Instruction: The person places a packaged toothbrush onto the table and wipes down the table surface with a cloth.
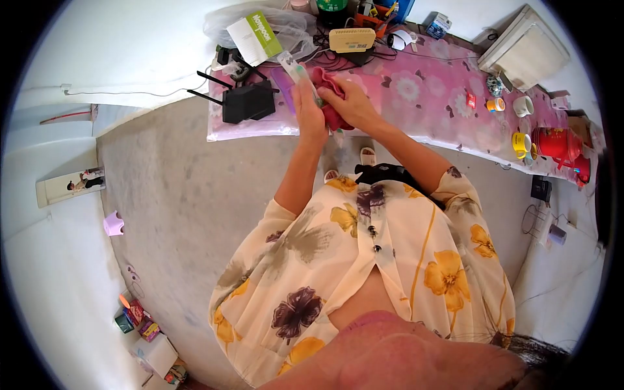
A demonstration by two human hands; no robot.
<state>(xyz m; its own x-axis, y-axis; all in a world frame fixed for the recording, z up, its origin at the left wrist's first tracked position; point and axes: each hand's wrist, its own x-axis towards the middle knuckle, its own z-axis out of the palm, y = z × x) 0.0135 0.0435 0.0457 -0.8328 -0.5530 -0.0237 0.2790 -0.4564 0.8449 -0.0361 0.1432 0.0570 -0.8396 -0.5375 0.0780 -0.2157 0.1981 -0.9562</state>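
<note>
Both hands are together over the near edge of the pink flowered table. My left hand is closed around a long, pale, partly clear item whose end sticks up past the fingers; what it is I cannot make out. With its fingers wrapped round a dark red cloth, my right hand presses the cloth against that item. Part of the cloth hangs below the fingers. Just left of my hands lie a purple flat item and a black router with upright antennas.
Behind the hands are a green-white box, a plastic bag, a cream-coloured device and tangled cables. Toward the right stand a white mug, a yellow mug and a red container. The table's front edge runs below.
</note>
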